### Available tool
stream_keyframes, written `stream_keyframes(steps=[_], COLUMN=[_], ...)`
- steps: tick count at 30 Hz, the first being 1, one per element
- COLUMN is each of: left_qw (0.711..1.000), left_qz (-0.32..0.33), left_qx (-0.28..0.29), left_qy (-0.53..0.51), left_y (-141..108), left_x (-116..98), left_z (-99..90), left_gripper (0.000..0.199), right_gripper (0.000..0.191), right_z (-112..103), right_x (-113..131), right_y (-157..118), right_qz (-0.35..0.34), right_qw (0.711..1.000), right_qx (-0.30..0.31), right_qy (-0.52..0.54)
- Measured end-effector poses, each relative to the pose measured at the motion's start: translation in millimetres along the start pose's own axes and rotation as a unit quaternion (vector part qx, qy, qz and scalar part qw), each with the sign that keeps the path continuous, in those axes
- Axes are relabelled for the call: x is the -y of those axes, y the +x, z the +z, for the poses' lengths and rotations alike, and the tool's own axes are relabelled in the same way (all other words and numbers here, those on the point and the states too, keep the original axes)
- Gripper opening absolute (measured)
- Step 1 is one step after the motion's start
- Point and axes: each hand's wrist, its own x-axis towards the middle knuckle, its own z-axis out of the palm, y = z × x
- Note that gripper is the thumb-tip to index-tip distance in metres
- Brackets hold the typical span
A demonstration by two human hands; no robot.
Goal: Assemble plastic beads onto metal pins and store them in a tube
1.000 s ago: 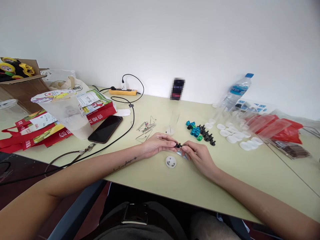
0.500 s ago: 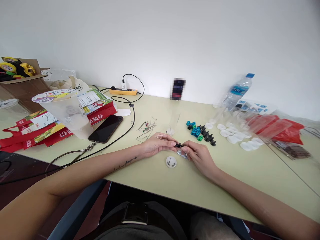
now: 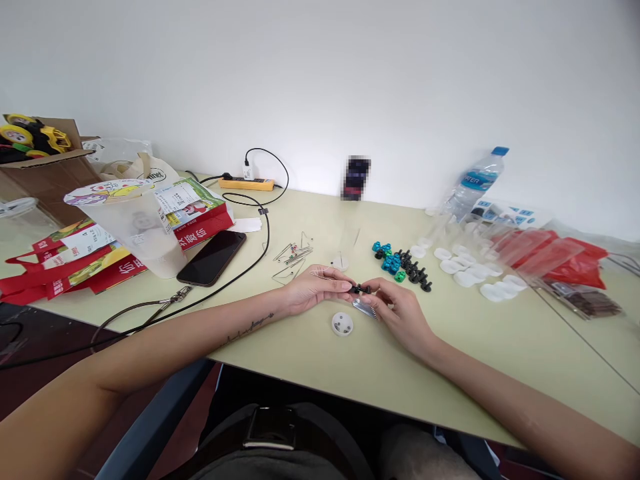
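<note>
And here, above the pale green table (image 3: pixel 310 353), a small black part (image 3: pixel 359 289) is pinched at one end between thumb and fingers of the left hand (image 3: pixel 317 291), while its other end is gripped by the fingertips of the right hand (image 3: pixel 397 310). A thin bent wire (image 3: pixel 325 275) is held along the left fingers too. Just beneath, a ridged strip (image 3: pixel 365 307) is partly covered by the fingers; whether it is touched cannot be told. Nearer the table edge, small metal pieces are held in a round white cap (image 3: pixel 342 325). Loose bent wires (image 3: pixel 293 257) are scattered beyond the left hand; blue, black and green parts (image 3: pixel 395 261) are clustered beyond the right, with white discs (image 3: pixel 465 267) spread farther right.
</note>
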Motion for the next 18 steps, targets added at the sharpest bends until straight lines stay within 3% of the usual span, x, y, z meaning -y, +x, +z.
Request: stream_keyframes(steps=[6, 12, 18], left_qw=[1.0, 1.0, 1.0], left_qz=[0.001, 0.008, 0.003], left_qx=[0.009, -0.01, -0.007], left_qy=[0.004, -0.002, 0.001], left_y=[-0.7, 0.6, -0.7], left_x=[-0.7, 0.0, -1.6], left_z=[1.2, -0.2, 1.8], left_gripper=[0.027, 0.027, 0.027], right_gripper=[0.033, 0.019, 0.022], right_z=[-3.6, 1.0, 0.4], right_x=[4.9, -1.9, -0.6], right_y=[0.7, 0.8, -0.2], right_qz=[-0.009, 0.016, 0.006], right_qw=[1.0, 1.0, 1.0], right_qx=[0.022, -0.007, -0.001], right_qy=[-0.004, -0.005, 0.003])
